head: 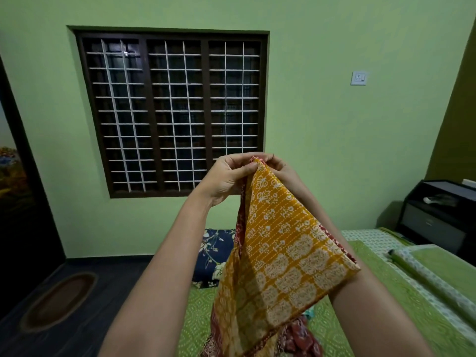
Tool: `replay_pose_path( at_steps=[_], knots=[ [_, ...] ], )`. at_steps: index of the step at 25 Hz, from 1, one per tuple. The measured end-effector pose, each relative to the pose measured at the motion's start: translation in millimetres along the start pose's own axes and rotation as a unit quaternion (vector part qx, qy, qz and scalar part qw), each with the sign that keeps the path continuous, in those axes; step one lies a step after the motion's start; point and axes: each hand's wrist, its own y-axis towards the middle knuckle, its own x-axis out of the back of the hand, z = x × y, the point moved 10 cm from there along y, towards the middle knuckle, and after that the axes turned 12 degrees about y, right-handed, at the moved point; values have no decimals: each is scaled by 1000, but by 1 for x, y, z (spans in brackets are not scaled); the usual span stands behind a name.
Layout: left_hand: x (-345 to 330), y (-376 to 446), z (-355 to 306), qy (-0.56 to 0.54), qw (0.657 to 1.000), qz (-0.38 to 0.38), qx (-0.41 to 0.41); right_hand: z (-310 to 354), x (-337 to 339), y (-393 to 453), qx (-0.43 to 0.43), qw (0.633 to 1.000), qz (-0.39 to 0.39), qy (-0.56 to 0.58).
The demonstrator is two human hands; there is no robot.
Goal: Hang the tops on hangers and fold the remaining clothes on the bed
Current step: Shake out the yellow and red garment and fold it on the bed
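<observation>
A mustard-yellow printed cloth [278, 253] with a red border hangs closest to the lens, held up in front of the barred window [171, 109]. The left hand [226, 176] and right hand [275, 166] meet at its top corner, each pinching the fabric between thumb and curled fingers. Its lower end trails down to the green bedspread [386, 300], beside a navy floral pillow [213, 253].

We are seeing two hands, the left grip [226, 176] and the right grip [277, 167], one mustard printed cloth [280, 253], one dark floral pillow [215, 253] lying at the bed's [381, 287] far edge, one rolled mat [432, 282] along its right edge, one barred window [171, 112], one floor mat [58, 300].
</observation>
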Motion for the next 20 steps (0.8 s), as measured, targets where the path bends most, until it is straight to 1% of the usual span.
replay_pose_path(
  at_steps=[1, 3, 5, 6, 7, 8, 10, 12, 14, 15, 16, 18, 20],
  knots=[
    [1, -1, 1, 9, 1000, -4, -5, 0, 3, -2, -12, 999, -3, -35],
    [8, -2, 5, 10, 999, -48, -12, 1, 10, -10, -26, 997, -18, -72],
    [19, -1, 16, 31, 994, -107, -10, 7, 20, -21, -30, 997, -40, -57],
    [26, -1, 23, 56, 989, -136, -6, 9, 24, -28, -40, 997, -45, -49],
    [34, 0, 28, 86, 983, -164, -2, 10, 29, -36, -54, 995, -41, -66],
    [41, 1, 32, 120, 975, -187, 1, 9, 32, -44, -70, 990, -26, -117],
    [50, 5, 39, 196, 958, -207, 4, 4, 38, -57, -91, 960, 14, -264],
    [54, 6, 40, 246, 943, -225, 0, -10, 48, -64, -106, 907, 33, -406],
    [58, 4, 39, 254, 937, -241, 2, -28, 59, -70, -131, 856, 37, -498],
    [60, 2, 40, 265, 935, -235, 8, -33, 64, -73, -133, 847, 28, -513],
    [61, 0, 43, 295, 932, -212, 19, -32, 67, -74, -124, 852, 10, -508],
    [62, -3, 54, 377, 918, -117, 40, -20, 73, -75, -91, 866, -35, -490],
    [58, -13, 64, 437, 898, -6, 48, -10, 72, -72, -72, 851, -52, -517]
  ],
)
